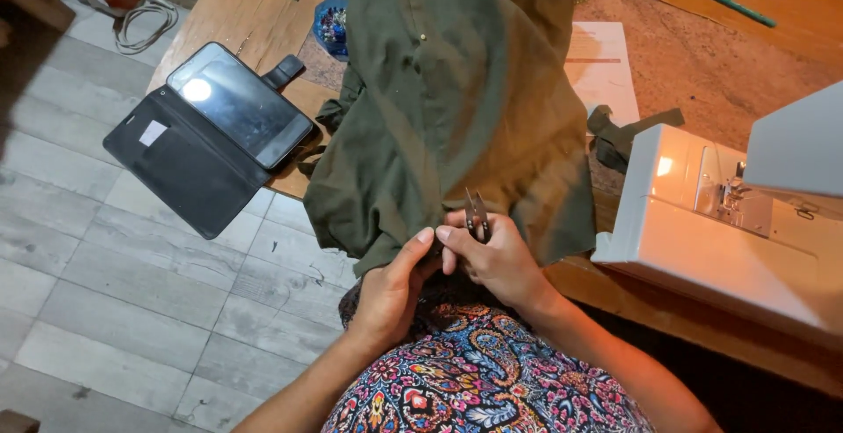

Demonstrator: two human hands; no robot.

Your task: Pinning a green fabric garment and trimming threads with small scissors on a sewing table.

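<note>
The right hand (pixel 496 262) is closed around a pair of small thread snips (pixel 476 213), its fingers wrapped over the handles while the thin dark blades poke up and lie against the cloth. Beside it, touching at the fingertips, the left hand (pixel 391 288) pinches the lower hem of an olive-green garment (pixel 457 117) between thumb and forefinger, a narrow grip on a fold of fabric.

The garment is the landmark here. It lies spread over the near edge of a wooden table (pixel 237 11), its bottom edge hanging off toward the person's lap, and a row of small buttons runs up its middle. It looks like light woven cloth: soft, limp, apt to slide and bunch, so it is likely best held just beside the spot being worked, pinched taut along the hem, as the left hand does. The snips look small and sharp, and they seem safest gripped at the handles.

Left of the garment, an open black wallet case with a phone (pixel 237 104) overhangs the table edge. Right of the garment stands a white sewing machine (pixel 729 231), with a sheet of paper (pixel 606 68) between the two. Above the garment's left side sits a small blue container of pins (pixel 332 25). Far to its upper right lies a green pen (pixel 729 3). Scraps of the same green fabric (pixel 628 130) lie just off its right edge.
</note>
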